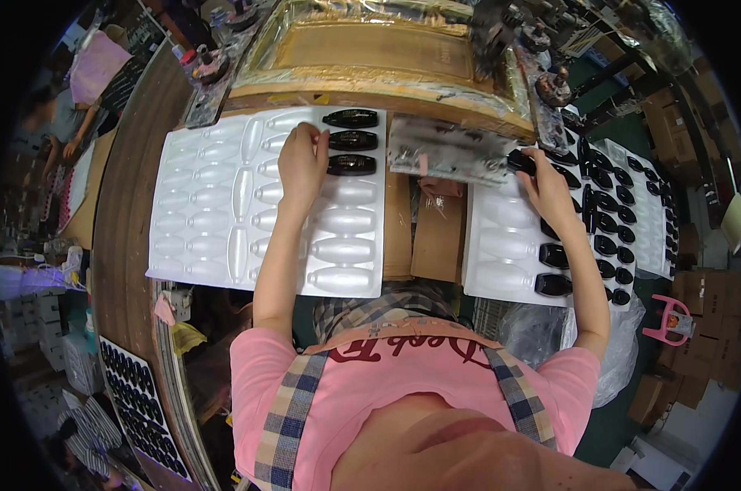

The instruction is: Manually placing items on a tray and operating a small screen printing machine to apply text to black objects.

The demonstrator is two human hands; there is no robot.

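Observation:
My left hand (303, 168) is closed over a white moulded tray (163, 245), its fingertips beside the ends of glossy black bottle-shaped pieces. Whether something is pinched in it is hidden. Three such pieces with gold print, the topmost one (351, 119) included, lie in the tray's right column. My right hand (548, 190) has its fingers closed around another black bottle-shaped piece (521, 161), at the right end of a grey metal plate (448, 151). Under my right forearm, a second white tray (501, 245) holds several black pieces.
Ahead stands a gold-stained framed screen (374, 45), with dark clamp-like fittings at its sides. A brown cardboard box (437, 245) sits between the trays. On the left runs a wooden bench (125, 188) with another tray of black pieces (145, 405). A pink stool (671, 321) is at the right.

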